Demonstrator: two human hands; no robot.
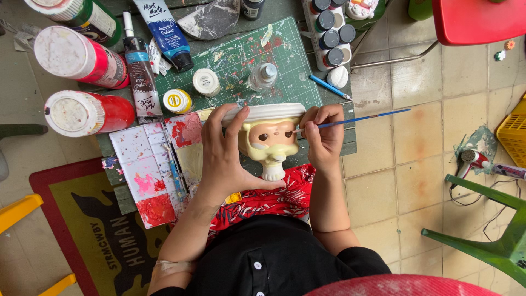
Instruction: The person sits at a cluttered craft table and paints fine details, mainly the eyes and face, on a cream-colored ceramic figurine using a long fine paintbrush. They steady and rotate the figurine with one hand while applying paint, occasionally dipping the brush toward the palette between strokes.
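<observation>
A ceramic figurine head (269,141) with pale yellow hair, a peach face and a white base is held upside down over my lap. My left hand (227,151) wraps around its left side and grips it. My right hand (323,137) pinches a thin blue-handled paintbrush (361,118), whose tip touches the figurine's face near one eye. The brush handle points away to the right.
A green cutting mat (249,57) lies on the low table, with small paint jars (206,82), a clear bottle (262,75), paint tubes (164,30) and big red paint bottles (82,112). A stained white palette (145,172) lies left. A green chair (493,241) and yellow basket (515,131) stand right.
</observation>
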